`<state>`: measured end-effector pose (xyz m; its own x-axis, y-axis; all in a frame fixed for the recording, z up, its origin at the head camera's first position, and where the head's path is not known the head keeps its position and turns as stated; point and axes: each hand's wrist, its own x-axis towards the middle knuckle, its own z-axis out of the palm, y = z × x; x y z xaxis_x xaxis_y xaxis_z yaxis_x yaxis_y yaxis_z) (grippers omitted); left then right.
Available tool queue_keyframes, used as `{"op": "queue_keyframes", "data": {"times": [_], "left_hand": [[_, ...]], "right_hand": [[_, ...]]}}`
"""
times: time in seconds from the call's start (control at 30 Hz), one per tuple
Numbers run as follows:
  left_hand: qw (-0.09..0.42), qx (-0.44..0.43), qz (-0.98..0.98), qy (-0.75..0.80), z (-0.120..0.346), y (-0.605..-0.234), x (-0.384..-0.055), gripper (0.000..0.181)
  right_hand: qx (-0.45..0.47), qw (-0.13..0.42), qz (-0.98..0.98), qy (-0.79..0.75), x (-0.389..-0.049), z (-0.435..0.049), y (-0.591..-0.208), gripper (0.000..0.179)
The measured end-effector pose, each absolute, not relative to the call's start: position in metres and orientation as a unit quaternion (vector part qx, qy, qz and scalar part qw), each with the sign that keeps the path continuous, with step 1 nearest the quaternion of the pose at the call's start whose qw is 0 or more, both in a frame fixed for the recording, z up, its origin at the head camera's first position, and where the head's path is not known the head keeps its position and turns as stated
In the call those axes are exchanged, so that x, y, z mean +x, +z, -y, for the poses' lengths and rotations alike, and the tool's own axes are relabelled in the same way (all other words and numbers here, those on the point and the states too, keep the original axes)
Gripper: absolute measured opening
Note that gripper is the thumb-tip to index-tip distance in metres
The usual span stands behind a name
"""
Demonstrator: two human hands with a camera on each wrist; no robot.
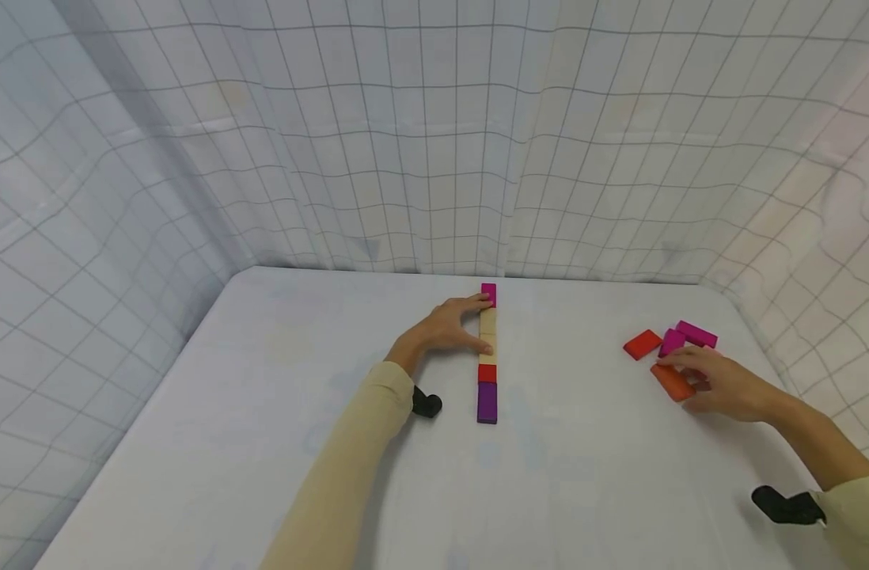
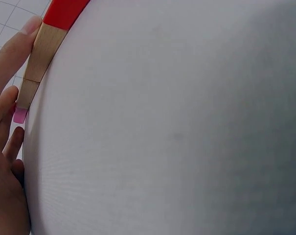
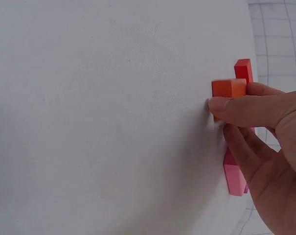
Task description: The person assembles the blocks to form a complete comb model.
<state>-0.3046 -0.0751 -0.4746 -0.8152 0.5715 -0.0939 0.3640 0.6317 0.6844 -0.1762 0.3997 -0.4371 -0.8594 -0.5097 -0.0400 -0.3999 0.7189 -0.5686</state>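
Note:
A straight row of blocks runs away from the person: a purple block (image 1: 487, 404) nearest, a red block (image 1: 487, 374), two plain wooden blocks (image 1: 487, 321), and a magenta block (image 1: 488, 291) at the far end. My left hand (image 1: 445, 324) spreads along the row's left side, thumb by the nearer wooden block and fingertips at the magenta one. On the right, my right hand (image 1: 726, 384) pinches an orange block (image 3: 222, 88) between thumb and fingers. Beyond it lie another red block (image 1: 643, 344) and magenta blocks (image 1: 696, 333); a pink block (image 3: 235, 180) is partly covered by the fingers.
The white table (image 1: 299, 443) ends at a gridded white curtain (image 1: 406, 158) behind and on both sides. A black wrist mount (image 1: 426, 403) sticks out beside the left cuff, another black mount (image 1: 787, 505) by the right cuff.

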Motion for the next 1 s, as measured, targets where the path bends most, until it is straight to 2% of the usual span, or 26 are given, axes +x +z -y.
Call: {"op": "queue_keyframes", "data": {"times": [0.2, 0.47, 1.0], "left_hand": [[0.152, 0.267, -0.889, 0.34, 0.074, -0.474, -0.304, 0.092], [0.149, 0.268, -0.887, 0.345, 0.075, -0.475, -0.305, 0.092], [0.15, 0.27, -0.888, 0.341, 0.076, -0.475, -0.305, 0.093]], "right_hand": [[-0.239, 0.1, -0.917, -0.305, -0.181, -0.398, -0.442, 0.058], [-0.221, 0.103, -0.916, -0.32, -0.183, -0.393, -0.446, 0.064], [-0.243, 0.065, -0.913, -0.322, -0.18, -0.375, -0.446, 0.059]]}}
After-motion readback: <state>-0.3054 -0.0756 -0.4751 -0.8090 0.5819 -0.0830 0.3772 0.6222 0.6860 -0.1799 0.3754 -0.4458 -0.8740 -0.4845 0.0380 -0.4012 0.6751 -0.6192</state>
